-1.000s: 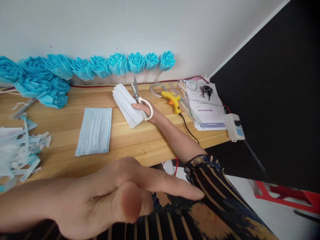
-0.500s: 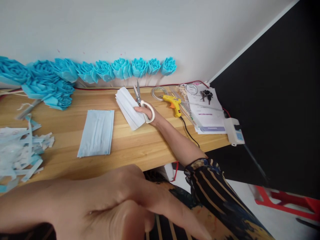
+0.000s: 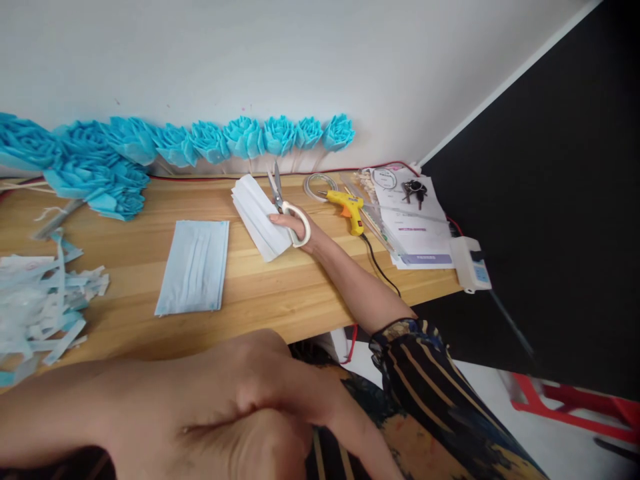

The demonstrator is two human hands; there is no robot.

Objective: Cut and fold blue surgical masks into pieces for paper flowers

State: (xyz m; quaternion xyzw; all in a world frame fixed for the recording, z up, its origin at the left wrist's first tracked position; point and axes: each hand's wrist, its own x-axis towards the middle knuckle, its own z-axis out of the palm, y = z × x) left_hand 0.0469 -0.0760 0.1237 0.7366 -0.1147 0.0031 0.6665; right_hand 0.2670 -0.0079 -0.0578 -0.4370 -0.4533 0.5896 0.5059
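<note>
My right hand (image 3: pixel 297 230) is closed on white-handled scissors (image 3: pixel 296 227), their blades slightly parted and pointing toward the wall. The same hand pinches a white pleated face-mask stack (image 3: pixel 260 217) under its thumb; I cannot tell how many layers it has. Very near the camera, my left hand (image 3: pixel 240 400) fills the bottom of the view. One of its fingers stretches toward the lower right, nothing is seen in it, and its fingertips lie out of frame. Left of the right hand, light-blue face masks (image 3: pixel 194 267) lie flat on the wooden table (image 3: pixel 265 300).
Several blue fabric flowers (image 3: pixel 243 137) line the wall. White and blue cut scraps (image 3: pixel 45 307) pile up at left. Right of my right hand lie a yellow glue gun (image 3: pixel 350 208), a tape roll (image 3: pixel 320 185), printed papers (image 3: pixel 420 233) with keys (image 3: pixel 415 192), and a white power box (image 3: pixel 470 263).
My left hand has shifted slightly, its stretched finger bending lower toward the bottom edge. The right hand, scissors and white stack have stayed in place.
</note>
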